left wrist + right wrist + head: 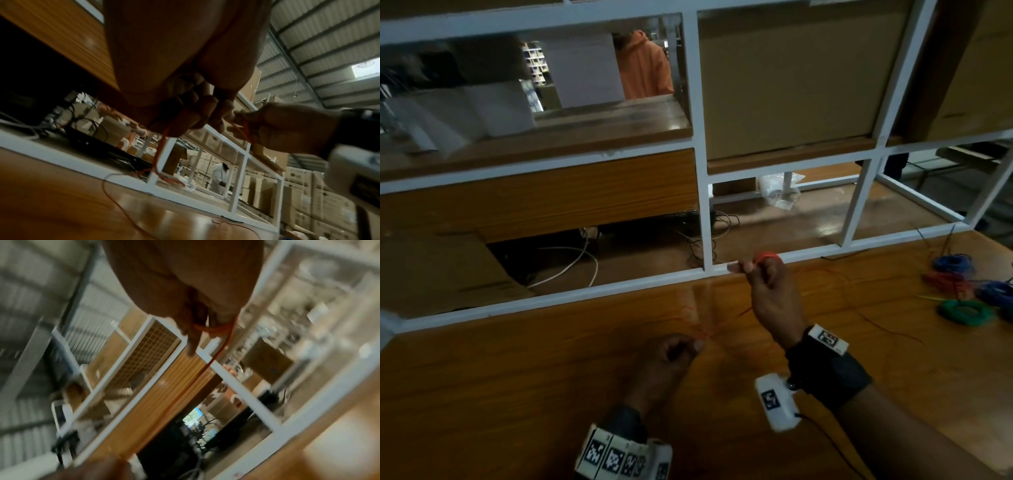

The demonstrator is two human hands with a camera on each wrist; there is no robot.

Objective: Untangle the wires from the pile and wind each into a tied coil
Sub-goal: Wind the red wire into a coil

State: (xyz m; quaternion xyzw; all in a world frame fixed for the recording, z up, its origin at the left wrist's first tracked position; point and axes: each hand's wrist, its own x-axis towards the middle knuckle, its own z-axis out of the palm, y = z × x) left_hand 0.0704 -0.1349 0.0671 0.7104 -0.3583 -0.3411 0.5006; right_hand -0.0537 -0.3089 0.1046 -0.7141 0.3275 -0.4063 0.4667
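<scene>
A thin orange wire (767,256) is looped around the fingers of my right hand (743,268), which is raised above the wooden table (534,383) near the white frame rail. The right wrist view shows those loops (216,329) wrapped over the curled fingers (192,337). From there the strand runs down, blurred, to my left hand (698,344), which pinches it just above the table. In the left wrist view the wire (159,151) hangs from the curled left fingers (197,116), with the right hand (283,128) close by. The slack tail (887,327) trails across the table to the right.
Wound coils lie at the table's right edge: blue (954,263), red (943,281), another blue (996,291) and green (966,311). A white metal frame (585,291) borders the table's far side. Behind it are cables, cardboard and a person in orange.
</scene>
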